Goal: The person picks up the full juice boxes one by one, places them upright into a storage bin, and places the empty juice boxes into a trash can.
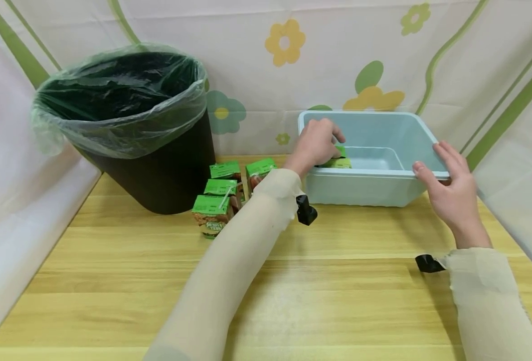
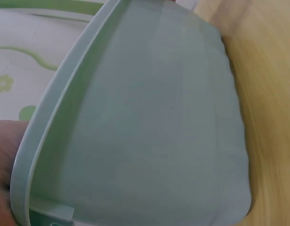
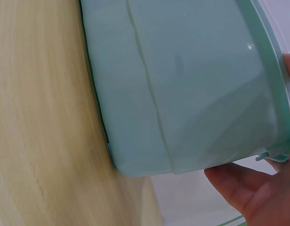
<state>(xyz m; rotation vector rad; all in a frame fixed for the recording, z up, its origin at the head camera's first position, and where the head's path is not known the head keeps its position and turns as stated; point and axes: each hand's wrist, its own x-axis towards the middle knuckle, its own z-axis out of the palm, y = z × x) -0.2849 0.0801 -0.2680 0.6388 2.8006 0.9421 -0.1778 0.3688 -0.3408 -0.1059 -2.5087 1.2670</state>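
Observation:
A pale blue-green plastic bin (image 1: 358, 188) stands on the table's right side. My left hand (image 1: 317, 143) reaches over its front rim at the left end and holds a green-topped drink carton (image 1: 338, 161) inside. That carton is partly hidden by the hand. My right hand (image 1: 455, 188) grips the bin's right front corner, thumb over the rim and fingers along the right side. The left wrist view shows the bin's front wall (image 2: 145, 117) and part of my left hand (image 2: 4, 174). In the right wrist view, my right hand's fingers (image 3: 234, 186) touch the bin's end.
Several more green-topped cartons (image 1: 212, 205) stand left of my left forearm, one with a white straw on it. Behind them on the left is a black trash can (image 1: 157, 175) lined with a clear greenish bag (image 1: 135, 133). A flowered curtain (image 1: 252, 65) hangs behind the wooden table (image 1: 126, 281).

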